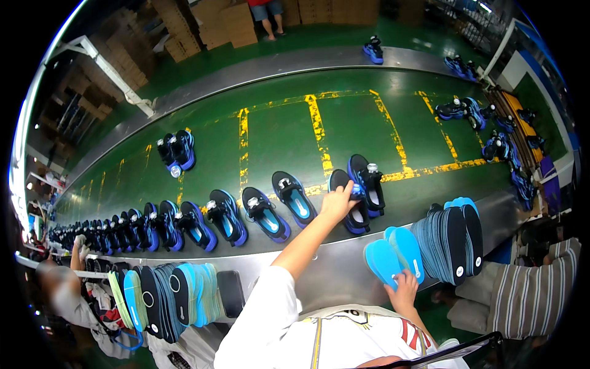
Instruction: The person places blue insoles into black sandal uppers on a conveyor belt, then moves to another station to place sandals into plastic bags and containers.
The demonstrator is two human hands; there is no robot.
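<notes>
My left hand [337,202] reaches across to a black shoe with a blue-purple sole [356,218]. Its fingers close at the shoe's tongue, beside a shiny blue bit. Against that shoe stands its mate [362,169], topped with a silvery clump. Down near my body, my right hand [404,290] pinches the end of a bright blue insole [382,258] over the metal ledge. A second blue insole [405,246] overlaps it. Beside these lies a fanned stack of dark and blue insoles [439,240]. Shoes to the left, such as this one [295,200], show light blue insoles inside.
A long row of shoes [166,224] runs left along the green, yellow-marked belt [276,135]. More insole stacks [163,301] and a dark phone-like slab [232,294] lie at lower left. Other people are at far left, at right in stripes [528,295], and at the back.
</notes>
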